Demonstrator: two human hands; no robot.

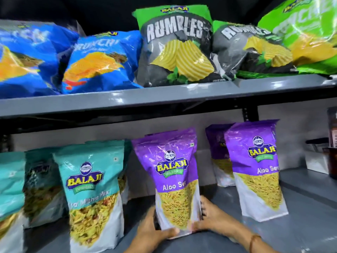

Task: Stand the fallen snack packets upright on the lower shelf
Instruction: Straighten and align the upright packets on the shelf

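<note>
A purple Aloo Sev packet (pixel 171 172) stands upright at the middle of the lower shelf (pixel 306 221), leaning slightly left. My left hand (pixel 153 229) grips its bottom left corner and my right hand (pixel 213 216) grips its bottom right side. Two more purple Aloo Sev packets (pixel 259 168) stand upright to the right, one behind the other. On the left, several teal Mitha Mix packets (pixel 93 190) stand upright in a row.
The grey upper shelf (pixel 164 99) overhangs the packets and carries blue, grey and green chip bags (pixel 175 46). A white box and dark items (pixel 321 157) sit at the far right of the lower shelf. A white wall backs the shelf.
</note>
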